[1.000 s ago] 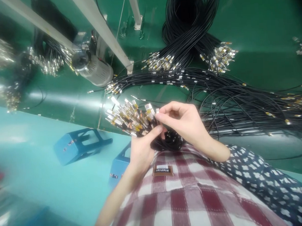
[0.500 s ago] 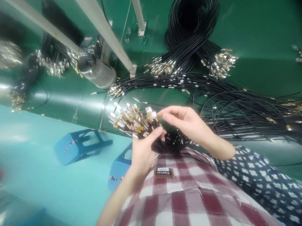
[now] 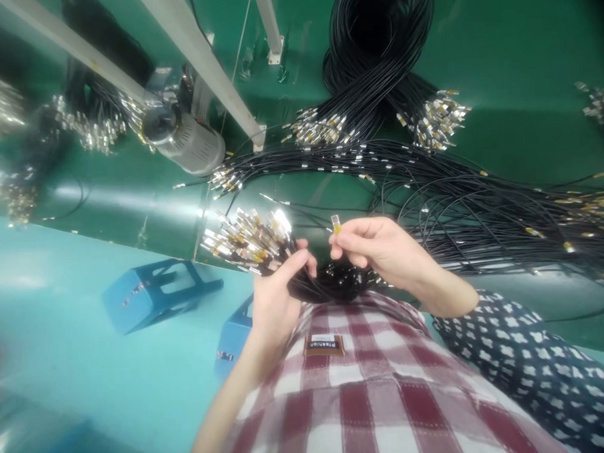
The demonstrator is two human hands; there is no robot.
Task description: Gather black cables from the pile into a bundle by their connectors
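Note:
My left hand (image 3: 279, 287) is wrapped round a thick bundle of black cables whose metal connector ends (image 3: 250, 239) fan out up and to the left. To its right, my right hand (image 3: 377, 243) pinches one cable connector (image 3: 336, 223), silver at the tip and yellow below, between thumb and fingers. A gap separates this connector from the bundle. The black cable lengths (image 3: 334, 282) of the bundle hang close to my checked apron.
Loose black cables (image 3: 461, 199) spread over the green table (image 3: 515, 63). Behind them lies a coiled cable bundle (image 3: 385, 62). A grey-white device (image 3: 193, 144) stands by metal posts (image 3: 215, 63) at the left. Blue stools (image 3: 135, 300) are on the floor.
My right hand now holds a single connector, apart from the bundle; before, its fingers were at the bundle's right edge. My left hand and the bundle have shifted slightly left.

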